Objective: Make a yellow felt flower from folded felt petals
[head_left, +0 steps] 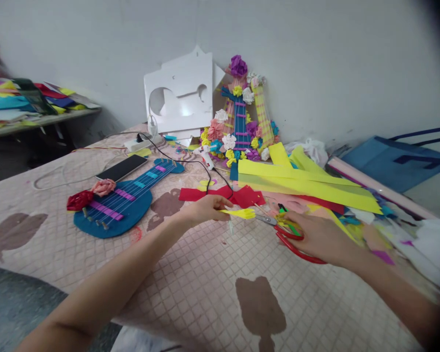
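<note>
My left hand [208, 209] pinches a small yellow piece of foam [239, 213] with a fringed edge, held just above the quilted table cover [190, 288]. My right hand [313, 236] grips red-handled scissors [286, 233], whose blades point left and meet the yellow piece. Red foam shapes [238, 195] lie just behind both hands.
A blue foam guitar [124, 200] with red and pink flowers lies at the left, a phone [122, 167] beside it. Decorated guitars [242, 117] lean on the wall next to a white cut-out board [179, 95]. Yellow foam strips [297, 181], a glue gun [207, 156] and a blue bag [392, 161] sit behind.
</note>
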Demonstrator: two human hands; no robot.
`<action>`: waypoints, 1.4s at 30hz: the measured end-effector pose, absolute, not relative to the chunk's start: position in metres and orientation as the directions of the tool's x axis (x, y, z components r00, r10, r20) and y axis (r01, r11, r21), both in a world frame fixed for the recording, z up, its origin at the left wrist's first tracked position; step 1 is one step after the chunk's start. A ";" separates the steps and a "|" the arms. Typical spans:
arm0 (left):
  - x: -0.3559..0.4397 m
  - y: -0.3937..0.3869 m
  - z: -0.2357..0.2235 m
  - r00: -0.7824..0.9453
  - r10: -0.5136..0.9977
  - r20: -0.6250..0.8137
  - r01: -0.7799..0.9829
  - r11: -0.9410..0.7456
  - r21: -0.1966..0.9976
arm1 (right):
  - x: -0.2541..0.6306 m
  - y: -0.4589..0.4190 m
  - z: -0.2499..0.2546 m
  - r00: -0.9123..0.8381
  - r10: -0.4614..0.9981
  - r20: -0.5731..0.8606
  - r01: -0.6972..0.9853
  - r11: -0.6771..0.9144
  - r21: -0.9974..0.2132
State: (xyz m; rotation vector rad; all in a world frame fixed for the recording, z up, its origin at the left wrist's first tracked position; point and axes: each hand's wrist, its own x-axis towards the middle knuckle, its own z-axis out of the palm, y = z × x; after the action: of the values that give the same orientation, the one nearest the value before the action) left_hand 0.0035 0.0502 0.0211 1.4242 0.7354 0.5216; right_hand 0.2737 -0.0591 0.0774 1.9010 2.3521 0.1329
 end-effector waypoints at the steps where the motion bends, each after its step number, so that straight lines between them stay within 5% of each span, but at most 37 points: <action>1: 0.003 0.050 0.021 0.687 0.711 -0.153 0.087 0.128 0.988 | 0.275 -0.060 0.067 -0.153 0.988 0.018 0.978 0.149 0.146; 4: 0.003 0.050 0.023 0.701 0.685 -0.200 0.042 0.241 0.970 | 0.278 -0.061 0.032 -0.091 0.989 0.113 0.989 0.076 0.130; 9: 0.003 0.047 0.026 0.691 0.678 -0.252 0.001 0.347 0.938 | 0.269 -0.062 0.011 -0.106 0.963 0.248 0.991 0.124 -0.058; 12: 0.005 0.045 0.027 0.696 0.679 -0.236 -0.004 0.332 0.943 | 0.236 -0.062 0.022 -0.001 0.923 0.384 0.922 0.149 -0.357; 14: 0.006 0.042 0.027 0.692 0.687 -0.222 -0.011 0.317 0.948 | 0.206 -0.062 0.029 0.003 0.953 0.302 0.759 0.195 -0.622; 19: 0.008 0.038 0.027 0.646 0.748 -0.155 -0.019 0.219 0.975 | 0.157 -0.053 0.025 0.055 0.969 0.243 0.535 0.176 -0.826; 36: 0.019 0.026 0.021 0.505 0.859 -0.082 -0.093 0.149 0.984 | 0.156 -0.040 0.001 0.200 0.953 0.228 0.431 0.123 -0.894; 42: 0.016 0.025 0.024 0.593 0.795 -0.127 -0.052 0.195 0.979 | 0.156 -0.038 0.003 0.142 0.969 0.200 0.341 0.142 -0.929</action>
State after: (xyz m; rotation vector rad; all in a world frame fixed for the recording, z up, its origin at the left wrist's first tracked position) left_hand 0.0161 0.0253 0.0240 1.2420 0.7437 0.6769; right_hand 0.1560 -0.0381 0.0031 2.7466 2.7458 -1.5274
